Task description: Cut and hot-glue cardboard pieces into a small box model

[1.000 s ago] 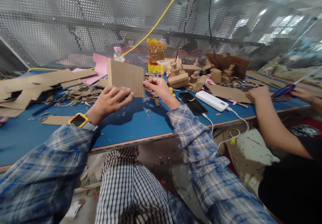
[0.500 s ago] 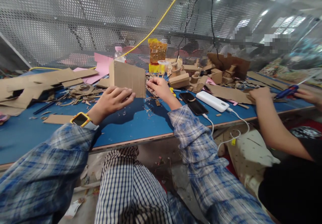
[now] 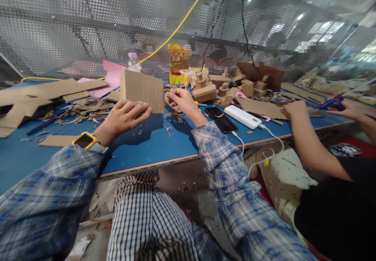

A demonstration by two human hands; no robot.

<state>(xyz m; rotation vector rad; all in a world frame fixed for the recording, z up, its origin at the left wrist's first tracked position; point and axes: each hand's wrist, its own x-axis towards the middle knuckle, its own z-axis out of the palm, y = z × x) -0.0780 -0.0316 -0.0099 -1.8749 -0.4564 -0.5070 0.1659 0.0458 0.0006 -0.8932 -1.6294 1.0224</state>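
Observation:
A folded cardboard piece with a flat front panel and a narrow left side stands upright over the blue table. My left hand is closed on its lower edge, with the fingers lying across the front. Beside the panel's right edge is my right hand, its thumb and forefinger pinched together. Whatever may be between those fingertips is too small to make out. Several thin cardboard scraps lie below the hands.
To the right lie a black phone and a white power bank with a cable. Cardboard offcuts heap up at left; cardboard models stand behind. At far right, another person's hand holds a blue glue gun.
The whole view has shifted slightly, so things sit a little further left. My hands and the cardboard piece keep nearly the same places relative to each other.

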